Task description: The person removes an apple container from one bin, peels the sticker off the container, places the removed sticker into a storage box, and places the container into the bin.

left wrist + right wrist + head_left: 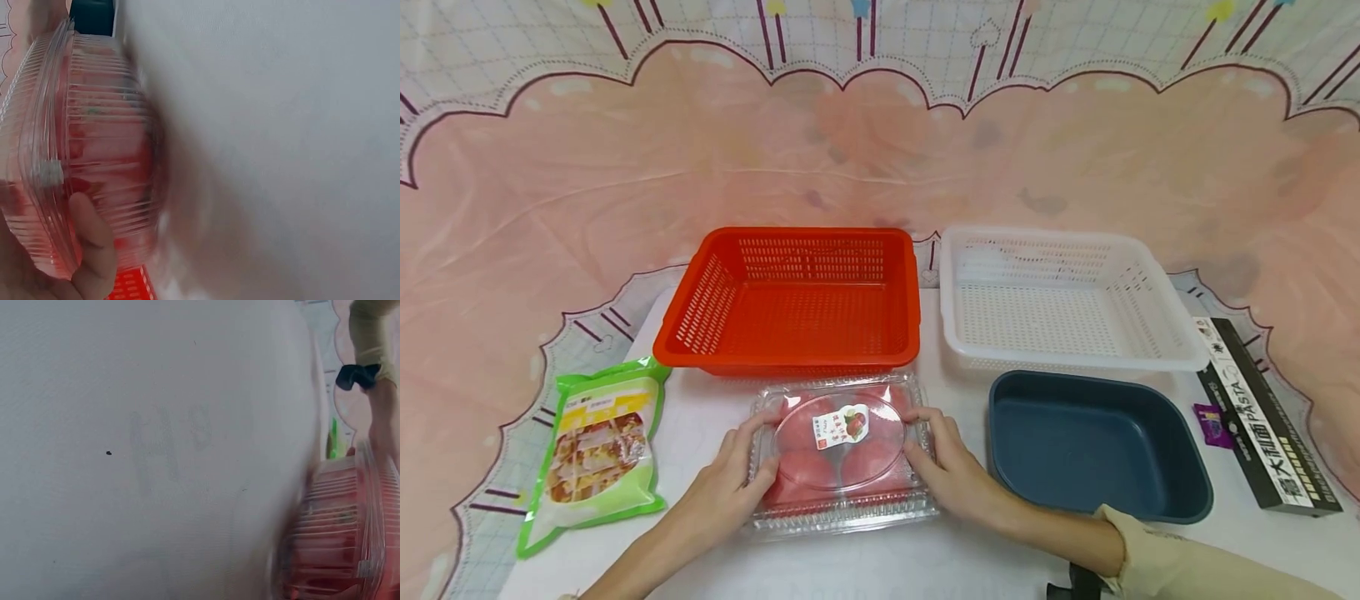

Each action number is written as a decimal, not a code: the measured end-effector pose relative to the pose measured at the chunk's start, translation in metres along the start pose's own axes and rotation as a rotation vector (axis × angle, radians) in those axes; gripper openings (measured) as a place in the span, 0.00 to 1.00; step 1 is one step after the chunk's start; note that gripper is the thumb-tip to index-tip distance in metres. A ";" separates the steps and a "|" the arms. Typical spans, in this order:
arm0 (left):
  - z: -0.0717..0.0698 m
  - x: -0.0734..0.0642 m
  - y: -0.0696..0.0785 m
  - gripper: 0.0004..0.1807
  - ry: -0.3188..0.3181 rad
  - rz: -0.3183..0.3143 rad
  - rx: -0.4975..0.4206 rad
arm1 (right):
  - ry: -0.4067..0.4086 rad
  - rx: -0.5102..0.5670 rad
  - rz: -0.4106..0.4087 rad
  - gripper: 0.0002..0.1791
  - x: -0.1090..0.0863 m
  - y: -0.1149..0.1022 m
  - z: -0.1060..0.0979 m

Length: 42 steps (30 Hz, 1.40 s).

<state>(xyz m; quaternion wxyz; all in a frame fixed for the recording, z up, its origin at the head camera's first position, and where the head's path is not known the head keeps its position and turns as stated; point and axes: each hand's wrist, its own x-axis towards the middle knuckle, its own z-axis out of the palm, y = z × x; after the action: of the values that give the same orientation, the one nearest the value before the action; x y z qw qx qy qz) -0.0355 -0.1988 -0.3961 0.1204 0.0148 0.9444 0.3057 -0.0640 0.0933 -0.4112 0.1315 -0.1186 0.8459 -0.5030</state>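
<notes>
A clear plastic clamshell box [842, 487] with red contents and a white strawberry label sits between both hands, just in front of the red basket. My left hand [730, 467] grips its left side; in the left wrist view a finger [94, 240] bends against the ridged wall below the rim. The right hand [951, 467] holds the opposite side, thumb and fingers at the lid's edge. In the right wrist view the box's ridged side [331, 531] shows at the lower right, and the right hand is out of that picture.
Behind the box stands a red basket [786, 367], with a white basket [1075, 360] to its right. A dark blue tub [1097, 450] is beside the right forearm. A green food bag [598, 454] lies left; a purple packet [1212, 425] and black pasta box [1266, 417] lie right.
</notes>
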 end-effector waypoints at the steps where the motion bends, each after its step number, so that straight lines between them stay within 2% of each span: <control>1: 0.000 0.000 0.000 0.30 -0.007 -0.004 0.000 | -0.010 0.001 0.002 0.18 0.000 0.000 -0.001; 5: 0.001 0.000 -0.001 0.31 -0.024 -0.010 0.002 | -0.034 -0.003 0.015 0.19 0.000 -0.001 -0.003; 10: 0.000 0.000 -0.002 0.32 -0.023 0.004 0.008 | -0.025 -0.035 0.005 0.19 0.001 -0.002 -0.003; 13: -0.001 0.001 -0.004 0.30 0.011 0.043 0.017 | -0.021 -0.043 -0.020 0.19 0.002 -0.002 -0.003; 15: -0.001 0.002 -0.005 0.29 0.044 0.093 0.002 | -0.014 -0.057 -0.035 0.19 0.002 -0.002 -0.004; 19: 0.003 0.005 -0.010 0.29 0.093 0.205 -0.077 | -0.006 -0.090 -0.051 0.18 0.003 -0.004 -0.007; 21: 0.005 0.007 -0.013 0.29 0.102 0.241 -0.117 | -0.011 -0.094 -0.058 0.18 0.005 -0.006 -0.009; 27: 0.010 0.009 -0.019 0.29 0.125 0.302 -0.190 | -0.045 -0.083 -0.079 0.19 0.008 -0.008 -0.014; 34: 0.012 0.010 -0.021 0.33 0.139 0.323 -0.193 | -0.055 -0.141 -0.069 0.22 0.009 -0.010 -0.018; 37: 0.012 0.011 -0.020 0.35 0.151 0.323 -0.208 | -0.048 -0.220 -0.124 0.26 0.011 -0.012 -0.021; 42: 0.011 0.014 -0.020 0.37 0.154 0.312 -0.254 | -0.048 -0.361 -0.293 0.36 0.018 -0.019 -0.029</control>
<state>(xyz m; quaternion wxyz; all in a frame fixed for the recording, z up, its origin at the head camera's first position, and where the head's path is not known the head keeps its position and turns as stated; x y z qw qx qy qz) -0.0458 -0.2071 -0.4191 0.0000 0.1220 0.8909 0.4375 -0.0891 0.1022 -0.3830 0.0539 -0.2737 0.8926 -0.3541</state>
